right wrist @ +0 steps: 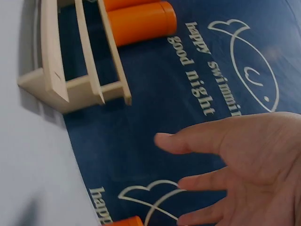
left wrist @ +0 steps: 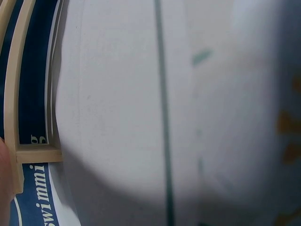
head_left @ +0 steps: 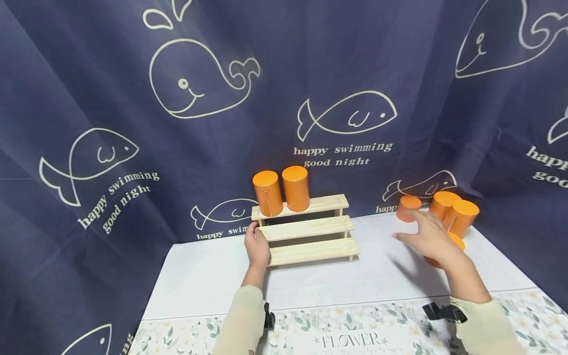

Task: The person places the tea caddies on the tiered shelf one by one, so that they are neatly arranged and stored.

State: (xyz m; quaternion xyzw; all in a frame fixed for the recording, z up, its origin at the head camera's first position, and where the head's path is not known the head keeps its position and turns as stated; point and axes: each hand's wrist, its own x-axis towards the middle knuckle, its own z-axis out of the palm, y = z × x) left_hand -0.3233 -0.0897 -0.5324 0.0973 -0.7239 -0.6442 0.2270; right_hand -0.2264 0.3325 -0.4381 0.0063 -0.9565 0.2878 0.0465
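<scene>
A three-tier wooden step rack (head_left: 310, 227) stands on the white table against the curtain. Two orange cylindrical canisters (head_left: 296, 190) are upright on the left part of its top tier. My left hand (head_left: 257, 249) grips the rack's left end, with the fingers at the side below the top tier. In the left wrist view, only a sliver of that hand (left wrist: 4, 179) shows beside the wood. My right hand (head_left: 428, 236), thumb and fingers spread, is over at the right by a group of orange canisters (head_left: 463, 214). In the right wrist view, nothing is between its fingers.
One smaller orange canister (head_left: 408, 208) stands at the back, left of the right-hand group; another canister (head_left: 456, 240) is partly hidden by my right hand. A dark blue curtain (head_left: 266, 123) with white fish drawings hangs behind. A floral cloth (head_left: 346, 330) covers the table's front.
</scene>
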